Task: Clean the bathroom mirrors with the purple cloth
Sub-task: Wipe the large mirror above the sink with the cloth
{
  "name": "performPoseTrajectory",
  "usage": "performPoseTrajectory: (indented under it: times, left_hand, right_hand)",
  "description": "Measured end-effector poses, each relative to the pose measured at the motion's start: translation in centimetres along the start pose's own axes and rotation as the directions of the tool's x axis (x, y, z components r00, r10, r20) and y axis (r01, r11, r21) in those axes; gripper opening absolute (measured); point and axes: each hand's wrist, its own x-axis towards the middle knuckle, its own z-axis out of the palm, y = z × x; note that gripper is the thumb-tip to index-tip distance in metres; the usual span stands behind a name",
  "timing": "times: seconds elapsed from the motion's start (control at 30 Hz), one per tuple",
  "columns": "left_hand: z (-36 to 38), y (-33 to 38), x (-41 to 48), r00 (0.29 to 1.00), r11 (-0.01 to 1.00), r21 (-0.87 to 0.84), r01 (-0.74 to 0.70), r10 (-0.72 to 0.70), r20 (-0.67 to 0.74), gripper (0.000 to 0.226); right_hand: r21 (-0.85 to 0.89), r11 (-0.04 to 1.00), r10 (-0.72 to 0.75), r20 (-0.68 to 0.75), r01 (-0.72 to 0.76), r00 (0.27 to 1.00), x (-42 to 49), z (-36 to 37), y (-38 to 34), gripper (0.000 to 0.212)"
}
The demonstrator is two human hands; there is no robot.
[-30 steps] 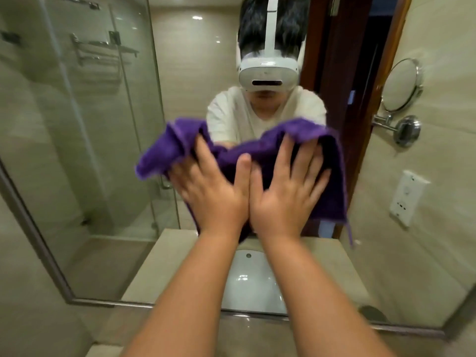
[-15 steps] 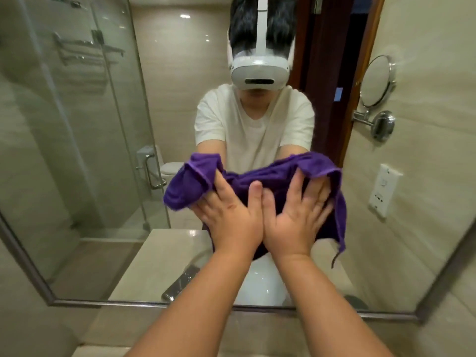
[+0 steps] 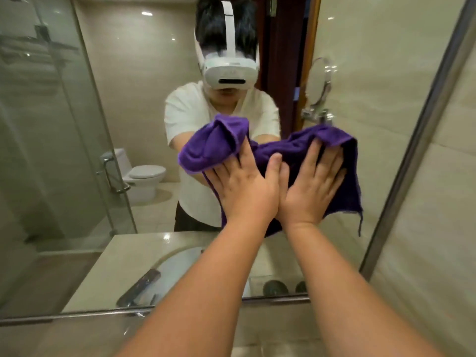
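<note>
1. Mirror (image 3: 373, 86): large wall pane with a metal frame along its bottom and right edges; landmark for all entries below.
2. Shower glass (image 3: 51, 124): seen as a reflection in the left part of the mirror, with a metal handle at its near edge.
3. Worktop (image 3: 123, 256): pale stone, reflected along the bottom of the mirror, with a white basin sunk into it.
4. Purple cloth (image 3: 296, 150): bunched and flat against the mirror, right of centre; one fold raised at its upper left, a loose corner hanging at its lower right.
5. Toilet (image 3: 144, 176): white, reflected left of centre in the mirror, beside the shower glass.
6. Left hand (image 3: 247, 191): palm pressed on the cloth against the mirror; fingers (image 3: 243, 161) straight and spread, not curled round anything, tips under the raised fold.
7. Right hand (image 3: 309, 191): just beside the left, thumbs touching; fingers (image 3: 313, 158) straight and spread, pressed flat on the cloth, tips at its upper edge.
8. Round wall mirror (image 3: 318, 81): on a chrome arm, reflected upper right in the mirror, directly above the cloth; blurred.
9. Tap (image 3: 140, 287): chrome, reflected at the mirror's bottom edge, over the basin.
</note>
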Motion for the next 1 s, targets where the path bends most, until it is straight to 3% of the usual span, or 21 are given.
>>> performPoseTrajectory:
  times: [0.1, 0.23, 0.37, 0.47, 0.63, 0.7, 0.8, 1.0]
  left_hand:
    - [3.4, -4.0, -8.2, 0.980, 0.994, 0.046, 0.095, -0.101, 0.170, 0.084]
    - [6.5, -8.0, -16.0, 0.898, 0.958, 0.196, 0.211, -0.269, 0.349, 0.092]
    - [7.3, -7.2, -16.8, 0.892, 0.950, 0.158, 0.270, -0.309, 0.330, 0.091]
    - [6.8, -3.7, -14.5, 0.921, 0.961, 0.073, 0.267, -0.276, 0.273, 0.089]
    - [4.2, 6.4, -4.4, 0.989, 0.985, -0.149, 0.082, -0.063, 0.132, 0.083]
    - [3.1, 10.7, 0.0, 1.000, 0.987, -0.159, 0.004, 0.000, 0.027, 0.082]
    - [1.3, 14.8, 4.3, 0.999, 0.991, -0.127, -0.044, 0.042, -0.020, 0.082]
    - [2.6, 11.8, 2.1, 0.998, 0.990, -0.124, -0.061, 0.063, 0.006, 0.080]
  right_hand:
    - [-0.067, 0.988, 0.147, 0.178, -0.137, 0.973, -9.4, 0.8, 3.9, 0.067]
    - [-0.112, 0.940, 0.337, 0.450, -0.322, 0.827, -18.9, 0.5, 6.4, 0.074]
    - [-0.120, 0.932, 0.357, 0.476, -0.342, 0.804, -18.9, 0.5, 6.8, 0.079]
    - [-0.058, 0.943, 0.324, 0.395, -0.329, 0.859, -14.8, -0.1, 6.8, 0.083]
    - [0.062, 0.961, 0.257, 0.152, -0.268, 0.954, -0.3, -2.2, 6.9, 0.080]
    - [0.075, 0.974, 0.209, 0.054, -0.212, 0.977, 6.3, -3.2, 6.6, 0.080]
    - [0.048, 0.995, 0.096, -0.056, -0.093, 0.994, 13.1, -4.4, 6.1, 0.077]
    - [0.024, 0.999, -0.019, -0.089, 0.021, 0.996, 10.4, -3.5, 7.2, 0.074]
